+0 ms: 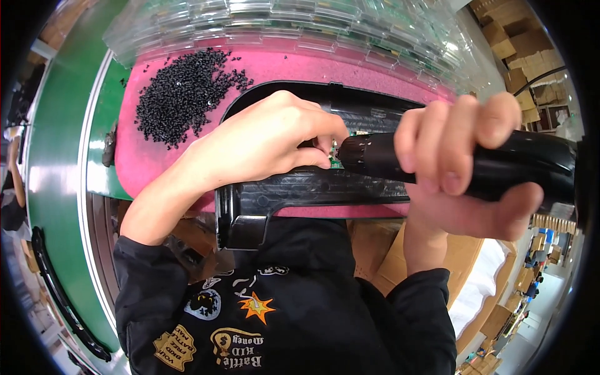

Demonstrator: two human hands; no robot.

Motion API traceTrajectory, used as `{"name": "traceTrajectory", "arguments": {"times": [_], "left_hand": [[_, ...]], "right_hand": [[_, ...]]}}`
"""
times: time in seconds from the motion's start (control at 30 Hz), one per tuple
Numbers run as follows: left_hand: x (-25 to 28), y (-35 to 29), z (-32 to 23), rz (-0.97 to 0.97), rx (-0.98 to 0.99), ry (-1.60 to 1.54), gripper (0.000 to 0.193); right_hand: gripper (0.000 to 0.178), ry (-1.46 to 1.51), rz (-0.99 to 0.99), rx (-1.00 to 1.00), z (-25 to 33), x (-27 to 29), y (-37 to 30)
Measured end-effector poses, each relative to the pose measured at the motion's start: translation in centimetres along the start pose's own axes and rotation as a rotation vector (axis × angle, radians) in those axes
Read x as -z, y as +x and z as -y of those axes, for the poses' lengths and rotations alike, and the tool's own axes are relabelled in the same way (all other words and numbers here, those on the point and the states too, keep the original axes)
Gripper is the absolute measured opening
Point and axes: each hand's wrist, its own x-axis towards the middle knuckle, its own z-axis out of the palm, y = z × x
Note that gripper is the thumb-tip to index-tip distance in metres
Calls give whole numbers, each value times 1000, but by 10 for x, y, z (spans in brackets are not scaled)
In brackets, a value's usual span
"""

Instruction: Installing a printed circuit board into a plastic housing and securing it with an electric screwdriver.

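Note:
A long black plastic housing lies across the pink mat, its hollow side up. Inside it a small green circuit board shows between my hands. My left hand reaches over the housing, thumb and fingers bent together at the board's edge; whatever they pinch is too small to make out. A thick black electric screwdriver is in the grip of my right hand. The tool lies nearly level in the picture, its nose pointing left at the board beside my left fingertips. Its bit is hidden.
A heap of small black screws covers the upper left of the pink mat. Stacked clear plastic trays stand along the back. Left of the mat runs a green bench. Cardboard boxes sit below right.

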Motion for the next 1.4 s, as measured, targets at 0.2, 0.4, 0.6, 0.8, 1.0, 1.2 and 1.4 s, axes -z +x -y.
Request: {"name": "traceTrajectory", "arguments": {"times": [0.2,0.4,0.6,0.8,1.0,1.2,1.4], "left_hand": [[1,2,-3,-117,-74,-138,30],[5,4,-6,-131,-90,22,55],[16,0,10,-106,-101,166,80],[17,-3,13,-305,-13,85,26],[13,1,-1,-350,183,38,7],[15,3,2,-363,276,215,13],[19,3,6,-211,220,383,13]], "right_hand": [[48,3,-11,-18,17,6,-3],[49,-94,-46,-42,28,14,-9],[46,-266,-357,-96,34,21,-30],[44,-297,-399,-116,25,29,-35],[44,-347,-382,-122,19,26,-33],[45,-331,-321,-163,16,31,-29],[47,-471,-334,-137,13,25,-28]]}}
